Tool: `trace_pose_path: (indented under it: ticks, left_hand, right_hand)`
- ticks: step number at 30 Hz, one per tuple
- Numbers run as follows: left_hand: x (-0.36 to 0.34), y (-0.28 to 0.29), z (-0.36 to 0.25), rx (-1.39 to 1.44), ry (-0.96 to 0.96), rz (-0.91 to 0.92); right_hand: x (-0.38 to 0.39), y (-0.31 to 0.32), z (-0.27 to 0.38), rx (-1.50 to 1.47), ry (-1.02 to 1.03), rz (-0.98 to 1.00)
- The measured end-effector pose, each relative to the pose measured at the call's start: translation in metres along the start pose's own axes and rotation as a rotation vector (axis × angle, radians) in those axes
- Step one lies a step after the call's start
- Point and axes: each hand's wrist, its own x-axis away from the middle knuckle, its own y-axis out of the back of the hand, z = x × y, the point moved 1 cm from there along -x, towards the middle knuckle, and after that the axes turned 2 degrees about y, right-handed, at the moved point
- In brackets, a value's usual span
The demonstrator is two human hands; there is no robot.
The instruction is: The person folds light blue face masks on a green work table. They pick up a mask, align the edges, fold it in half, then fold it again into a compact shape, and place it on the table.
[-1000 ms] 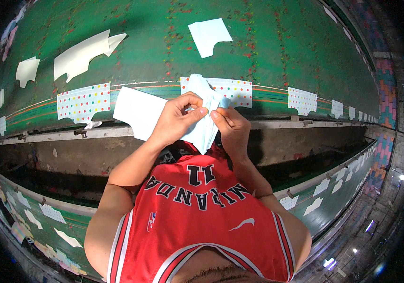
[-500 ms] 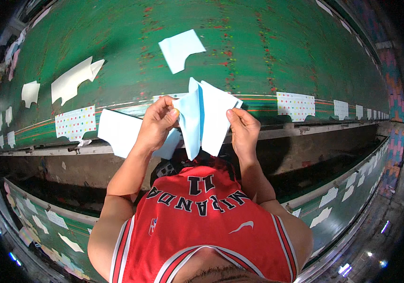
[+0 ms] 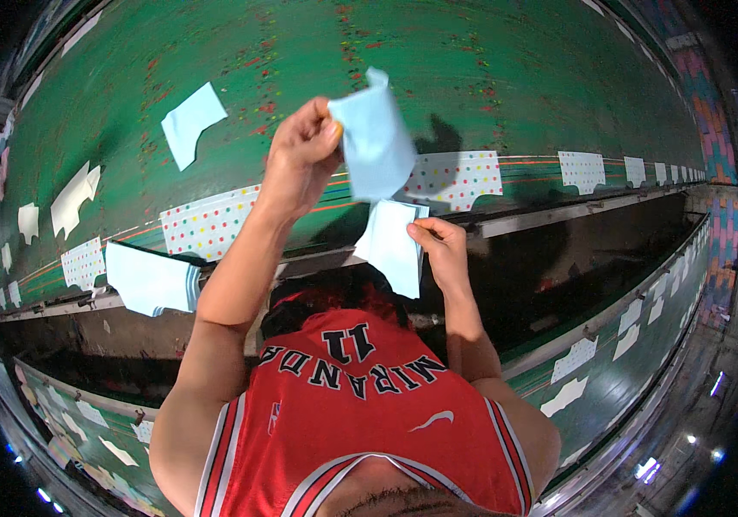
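Note:
My left hand (image 3: 304, 159) is raised over the long green table, pinching the upper left corner of a light blue cut fabric piece (image 3: 376, 146) that hangs down, slightly blurred. Lower and to the right, my right hand (image 3: 443, 252) grips a small stack of pale blue fabric pieces (image 3: 393, 246) by its right edge, over the table's near edge. Another light blue piece (image 3: 192, 123) lies flat on the green surface, farther left. Dotted fabric panels (image 3: 205, 222) lie along the near edge, one partly behind my left forearm.
The green table (image 3: 239, 52) stretches left and right, smudged with paint specks. A pile of pale blue pieces (image 3: 152, 277) overhangs its near edge at left. Cream pieces (image 3: 74, 202) lie farther left. Behind me runs a second green table (image 3: 515, 414) with cut pieces; a dark gap separates the two.
My left hand has drawn one light blue piece away from the stack and lifted it up and away. The table and its pieces have shifted left in view.

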Motion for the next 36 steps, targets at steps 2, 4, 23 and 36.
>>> trace_pose_path:
  ticks: [2, 4, 23, 36]
  left_hand:
    - [-0.039, -0.018, 0.02, 0.08, -0.122, 0.002]
    - [-0.065, -0.021, 0.039, 0.068, -0.065, -0.165]
    - [0.08, -0.024, 0.07, -0.874, -0.11, -0.383]
    - [0.162, 0.039, -0.002, -0.822, -0.169, -0.262]
  right_hand:
    - [-0.002, 0.02, -0.004, -0.021, -0.025, -0.037]
    - [-0.004, 0.036, -0.004, -0.037, -0.02, -0.048]
    - [-0.048, -0.028, 0.039, 0.097, 0.331, 0.34]
    - [0.022, -0.143, 0.059, 0.114, 0.515, 0.46]
